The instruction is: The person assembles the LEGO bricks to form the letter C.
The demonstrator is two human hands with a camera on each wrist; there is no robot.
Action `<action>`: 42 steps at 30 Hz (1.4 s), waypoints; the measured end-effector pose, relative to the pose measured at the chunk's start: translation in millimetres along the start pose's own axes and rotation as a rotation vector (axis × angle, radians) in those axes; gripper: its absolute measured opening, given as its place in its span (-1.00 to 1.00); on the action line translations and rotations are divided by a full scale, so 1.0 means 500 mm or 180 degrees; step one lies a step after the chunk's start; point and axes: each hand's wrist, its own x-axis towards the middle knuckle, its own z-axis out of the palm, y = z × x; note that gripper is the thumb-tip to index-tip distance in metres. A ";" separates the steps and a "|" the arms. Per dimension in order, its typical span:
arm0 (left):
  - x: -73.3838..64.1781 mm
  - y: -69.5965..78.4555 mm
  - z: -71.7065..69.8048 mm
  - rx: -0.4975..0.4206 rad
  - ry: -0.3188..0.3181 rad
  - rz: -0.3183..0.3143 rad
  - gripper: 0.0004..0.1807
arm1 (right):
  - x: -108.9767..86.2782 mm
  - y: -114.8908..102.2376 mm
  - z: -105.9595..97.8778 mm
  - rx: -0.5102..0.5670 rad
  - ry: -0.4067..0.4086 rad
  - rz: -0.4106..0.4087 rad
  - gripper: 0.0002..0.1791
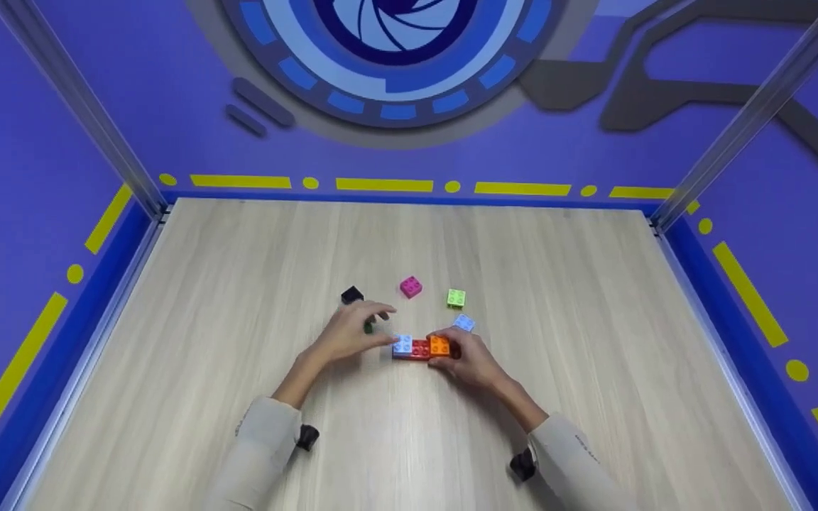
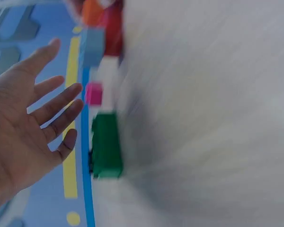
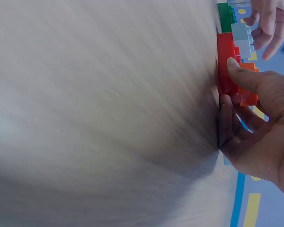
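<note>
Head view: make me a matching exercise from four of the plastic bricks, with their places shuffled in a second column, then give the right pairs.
Bricks
1. Black plastic brick
2. Orange square plastic brick
3. Pink square plastic brick
4. Lime-green square plastic brick

Places
A. Loose, just beyond the loose light blue plastic brick
B. Loose, beside the left hand's knuckles
C. On the right end of the long red plastic brick
D. Loose, between the black and lime-green bricks, left to right

Pairs: 1-B, 2-C, 3-D, 4-A
</note>
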 end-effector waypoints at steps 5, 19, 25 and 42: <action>-0.002 -0.038 -0.040 0.0170 0.0501 -0.0306 -0.59 | 0.001 0.003 0.003 0.0004 -0.0001 -0.0029 -0.54; 0.011 -0.100 -0.054 0.0556 0.0918 -0.1013 -0.60 | 0.000 -0.004 -0.005 -0.0004 0.0002 -0.0013 -0.54; 0.007 -0.111 -0.044 0.0586 0.0897 -0.1037 -0.64 | 0.002 -0.006 -0.006 0.0055 -0.0051 0.0017 -0.55; 0.019 -0.106 -0.022 0.0637 0.1039 -0.1002 -0.59 | 0.004 -0.002 -0.001 0.0004 -0.0018 -0.0043 -0.56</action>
